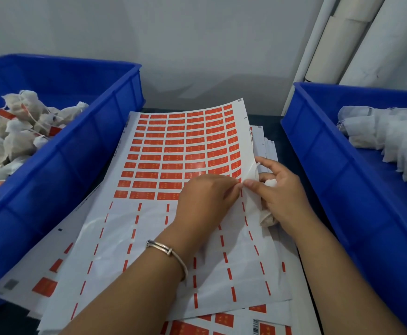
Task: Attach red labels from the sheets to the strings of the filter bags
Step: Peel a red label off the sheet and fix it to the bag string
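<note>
Label sheets [173, 151] lie stacked between left bin [59, 165] and right bin [342, 170].

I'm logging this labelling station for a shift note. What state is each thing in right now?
top label sheet: near rows peeled, far rows full
left crate: holds bags with red labels
right crate: holds unlabelled bags
filter bag: gripped in right hand
left hand: pinching at the sheet's right edge
bracelet: on left wrist
</note>
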Demonstrator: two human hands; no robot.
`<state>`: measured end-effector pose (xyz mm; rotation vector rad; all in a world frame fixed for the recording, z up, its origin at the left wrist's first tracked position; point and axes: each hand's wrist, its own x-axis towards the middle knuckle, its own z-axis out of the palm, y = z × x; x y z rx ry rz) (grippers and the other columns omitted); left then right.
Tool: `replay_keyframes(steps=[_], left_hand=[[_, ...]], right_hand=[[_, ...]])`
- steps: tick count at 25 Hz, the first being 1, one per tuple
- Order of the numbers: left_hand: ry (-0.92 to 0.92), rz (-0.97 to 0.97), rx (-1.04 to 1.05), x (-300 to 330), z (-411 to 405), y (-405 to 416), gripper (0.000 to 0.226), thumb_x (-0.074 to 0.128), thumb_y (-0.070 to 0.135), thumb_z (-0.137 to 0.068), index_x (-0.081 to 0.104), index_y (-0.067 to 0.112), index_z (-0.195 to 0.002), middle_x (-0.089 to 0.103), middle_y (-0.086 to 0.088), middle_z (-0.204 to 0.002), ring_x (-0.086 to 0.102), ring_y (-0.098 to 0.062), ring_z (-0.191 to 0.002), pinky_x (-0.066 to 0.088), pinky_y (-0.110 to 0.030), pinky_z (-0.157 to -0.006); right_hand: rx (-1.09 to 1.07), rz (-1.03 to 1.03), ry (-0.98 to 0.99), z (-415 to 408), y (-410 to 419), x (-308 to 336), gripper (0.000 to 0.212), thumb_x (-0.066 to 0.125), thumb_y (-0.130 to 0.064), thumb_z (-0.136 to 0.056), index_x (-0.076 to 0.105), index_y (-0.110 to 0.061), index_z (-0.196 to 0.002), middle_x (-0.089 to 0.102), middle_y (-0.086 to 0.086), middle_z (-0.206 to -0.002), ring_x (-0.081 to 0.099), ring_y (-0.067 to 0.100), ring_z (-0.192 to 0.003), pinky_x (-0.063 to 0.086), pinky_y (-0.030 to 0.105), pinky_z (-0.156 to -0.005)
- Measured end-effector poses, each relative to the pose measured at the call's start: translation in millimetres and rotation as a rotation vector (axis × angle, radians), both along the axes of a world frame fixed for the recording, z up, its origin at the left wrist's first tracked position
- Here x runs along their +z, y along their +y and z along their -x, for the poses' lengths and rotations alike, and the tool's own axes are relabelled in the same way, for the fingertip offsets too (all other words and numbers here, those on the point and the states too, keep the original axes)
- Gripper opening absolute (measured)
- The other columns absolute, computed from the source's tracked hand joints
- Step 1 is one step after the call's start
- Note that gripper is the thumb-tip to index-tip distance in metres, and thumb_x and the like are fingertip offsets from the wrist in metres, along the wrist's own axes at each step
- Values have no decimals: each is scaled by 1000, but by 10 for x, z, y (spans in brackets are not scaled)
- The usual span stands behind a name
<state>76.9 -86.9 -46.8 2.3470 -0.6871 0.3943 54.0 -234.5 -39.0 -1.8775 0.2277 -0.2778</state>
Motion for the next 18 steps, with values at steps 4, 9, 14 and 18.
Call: replay_keyframes(steps=[4, 9, 14, 18], left_hand=[[-68, -42, -5, 26, 12, 5, 19, 61, 26, -87, 75, 13, -89, 73, -2, -83, 65, -17, -66, 28, -5, -66], [-33, -41, 38, 5, 14, -12, 23, 54, 29, -92, 71, 15, -100, 71, -1, -94, 61, -14, -74, 33, -11, -68], [56, 37, 31, -21, -16, -11, 29, 58, 39, -88, 69, 22, -109, 69, 7, -102, 59, -7, -83, 43, -14, -73], [-2, 29, 7, -15, -16, -10, 26, 63, 35, -86, 73, 17, -101, 72, 2, -95, 63, -13, -77, 38, -11, -67]], right_hand=[[-1, 1, -13, -1, 0, 5, 32, 72, -35, -78, 48, -54, -89, 54, -31, -91, 58, 0, -83, 50, 18, -62], [-4, -7, -13, -2, -2, -10, 31, 71, -35, -80, 49, -52, -92, 55, -28, -94, 59, 1, -84, 49, 16, -59], [-1, -44, -7, 10, -9, -9, 24, 71, -35, -80, 51, -48, -87, 55, -32, -89, 62, 3, -81, 49, 11, -49], [14, -37, -5, 13, -28, -20, 17, 72, -34, -79, 56, -37, -85, 62, -24, -89, 65, 6, -79, 49, 11, -51]])
